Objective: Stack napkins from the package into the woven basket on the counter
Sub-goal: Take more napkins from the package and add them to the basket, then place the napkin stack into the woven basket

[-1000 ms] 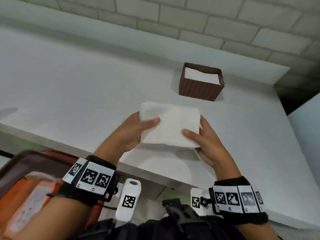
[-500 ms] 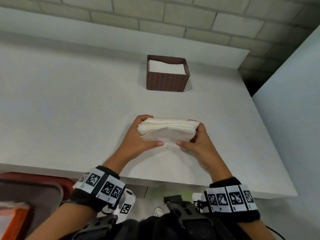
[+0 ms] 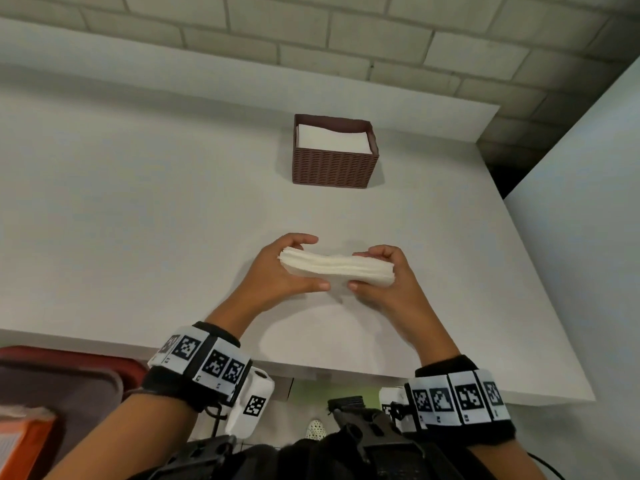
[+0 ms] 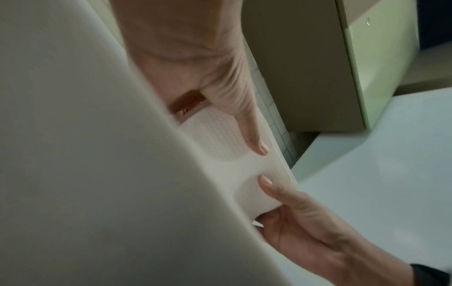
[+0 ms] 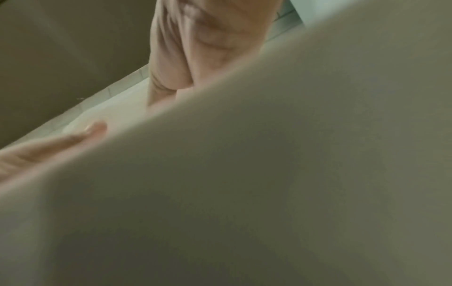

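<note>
A thick stack of white napkins [image 3: 337, 268] is held edge-on over the white counter [image 3: 138, 220], between both hands. My left hand [image 3: 282, 266] grips its left end, thumb underneath and fingers curled over the top. My right hand [image 3: 389, 275] grips the right end the same way. The brown woven basket [image 3: 334, 164] stands further back on the counter, with white napkins [image 3: 330, 138] lying inside it. In the left wrist view the napkin stack [image 4: 234, 160] shows its dimpled underside with both thumbs pressed on it. The right wrist view is mostly blocked by a blurred pale surface.
A pale brick wall [image 3: 311, 39] runs behind the counter. A white panel [image 3: 588, 237] rises at the right, with a dark gap [image 3: 502, 174] beside it. Below the counter's front edge at the left sits a dark red bin [image 3: 59, 375] with an orange item [image 3: 24, 441].
The napkin stack went from facing me flat to lying level and edge-on. Both hands carried it forward over the counter, closer to the basket.
</note>
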The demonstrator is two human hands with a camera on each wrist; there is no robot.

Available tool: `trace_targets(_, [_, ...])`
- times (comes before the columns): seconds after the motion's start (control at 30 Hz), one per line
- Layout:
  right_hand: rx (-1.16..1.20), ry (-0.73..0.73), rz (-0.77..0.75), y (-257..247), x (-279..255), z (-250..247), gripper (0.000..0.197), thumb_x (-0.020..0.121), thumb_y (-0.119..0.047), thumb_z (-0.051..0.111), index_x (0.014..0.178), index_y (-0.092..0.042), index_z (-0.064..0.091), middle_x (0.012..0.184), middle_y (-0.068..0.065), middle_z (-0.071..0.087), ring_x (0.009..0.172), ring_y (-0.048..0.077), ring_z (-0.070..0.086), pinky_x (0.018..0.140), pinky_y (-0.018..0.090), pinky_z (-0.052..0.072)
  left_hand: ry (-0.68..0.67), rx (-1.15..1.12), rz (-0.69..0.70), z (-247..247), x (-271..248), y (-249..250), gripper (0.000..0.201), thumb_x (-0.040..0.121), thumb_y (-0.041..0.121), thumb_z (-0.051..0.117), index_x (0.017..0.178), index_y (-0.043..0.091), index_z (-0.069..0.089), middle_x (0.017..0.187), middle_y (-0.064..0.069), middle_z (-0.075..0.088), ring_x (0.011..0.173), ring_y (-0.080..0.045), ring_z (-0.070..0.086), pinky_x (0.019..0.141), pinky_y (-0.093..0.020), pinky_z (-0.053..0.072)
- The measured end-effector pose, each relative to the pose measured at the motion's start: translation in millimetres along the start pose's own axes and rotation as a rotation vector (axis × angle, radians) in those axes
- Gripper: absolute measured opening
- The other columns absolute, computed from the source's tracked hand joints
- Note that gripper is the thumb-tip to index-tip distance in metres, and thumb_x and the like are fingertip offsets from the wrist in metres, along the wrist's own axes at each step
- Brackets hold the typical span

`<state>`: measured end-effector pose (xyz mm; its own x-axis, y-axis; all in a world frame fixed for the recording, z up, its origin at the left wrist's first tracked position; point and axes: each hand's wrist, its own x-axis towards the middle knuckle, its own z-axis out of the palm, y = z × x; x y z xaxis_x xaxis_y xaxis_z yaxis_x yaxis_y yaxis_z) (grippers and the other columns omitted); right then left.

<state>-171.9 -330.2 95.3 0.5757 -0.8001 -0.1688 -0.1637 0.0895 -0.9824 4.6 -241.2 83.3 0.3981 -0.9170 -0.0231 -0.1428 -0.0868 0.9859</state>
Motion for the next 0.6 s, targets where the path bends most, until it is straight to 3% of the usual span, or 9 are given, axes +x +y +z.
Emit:
trace_targets(0.1, [-0.074, -0.009, 0.011, -4, 0, 0, 0.05, 0.075, 0.001, 0.075, 0.114, -0.02, 0.051, 0.112, 0.002, 0.063, 0.096, 0.012, 0.061, 0.076, 0.023, 0.055, -0.017, 0.073, -0.02, 0, -1, -2, 0.049, 0.057, 0.01, 0.089, 0.099, 0.015, 0.066, 0.095, 0.003, 0.066, 0.079, 0.002, 0.062, 0.065, -0.009, 0.047])
trace_targets(0.17, [-0.17, 0.02, -0.005, -9, -2, 3, 0.037, 0.078, -0.01, 0.075, 0.111, -0.012, 0.058, 0.105, 0.003, 0.067, 0.093, 0.016, 0.063, 0.075, 0.026, 0.052, -0.024, 0.097, -0.04, 3, -2, 0, 0.037, 0.061, 0.013, 0.087, 0.092, 0.015, 0.068, 0.093, 0.001, 0.07, 0.079, 0.002, 0.065, 0.069, -0.013, 0.048])
trace_targets(0.23, [-0.176, 0.066, -0.001, -17, -4, 1, 0.033, 0.078, -0.021, 0.076, 0.107, -0.012, 0.063, 0.102, 0.005, 0.07, 0.092, 0.02, 0.066, 0.076, 0.03, 0.052, -0.002, 0.043, -0.08, 1, -2, 12, 0.03, 0.067, 0.015, 0.083, 0.093, 0.019, 0.068, 0.089, 0.007, 0.071, 0.076, 0.004, 0.066, 0.068, -0.012, 0.05])
trace_targets(0.33, [-0.079, 0.067, 0.055, -38, -7, -4, 0.041, 0.079, -0.027, 0.073, 0.117, -0.017, 0.062, 0.107, 0.0, 0.071, 0.097, 0.016, 0.068, 0.083, 0.031, 0.056, -0.054, -0.074, -0.163, -9, 1, 33, 0.033, 0.076, 0.026, 0.076, 0.107, 0.025, 0.064, 0.102, 0.007, 0.072, 0.093, -0.006, 0.068, 0.08, -0.021, 0.054])
trace_targets(0.43, [0.142, -0.006, 0.156, -52, -7, -9, 0.042, 0.084, -0.021, 0.067, 0.124, -0.018, 0.054, 0.115, 0.0, 0.068, 0.104, 0.018, 0.066, 0.083, 0.032, 0.056, -0.11, -0.304, -0.288, -13, 5, 49, 0.024, 0.085, 0.022, 0.066, 0.109, 0.021, 0.063, 0.107, 0.001, 0.073, 0.097, -0.015, 0.069, 0.083, -0.027, 0.056])
trace_targets(0.6, [0.255, -0.088, 0.321, -59, -5, -7, 0.034, 0.089, -0.006, 0.06, 0.121, -0.017, 0.051, 0.116, 0.006, 0.065, 0.091, 0.022, 0.067, 0.052, 0.029, 0.059, -0.094, -0.475, -0.479, -9, 8, 55, 0.032, 0.082, 0.013, 0.066, 0.113, 0.009, 0.063, 0.109, -0.012, 0.072, 0.101, -0.028, 0.067, 0.083, -0.036, 0.055])
